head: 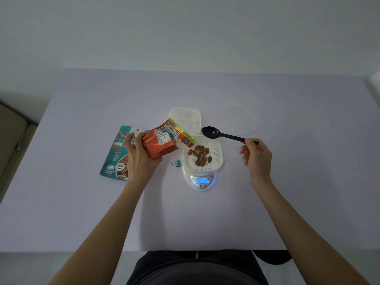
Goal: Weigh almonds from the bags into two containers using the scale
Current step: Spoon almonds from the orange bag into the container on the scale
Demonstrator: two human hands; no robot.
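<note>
Left hand (137,153) fingers wrap the orange almond bag (162,140), tipped mouth-first over the perforated container (202,154) of almonds (199,155) on the scale (202,181). Right hand (256,156) pinches a black spoon (222,135) behind the scale. Tilting further could dump almonds, overshooting or scattering.
</note>
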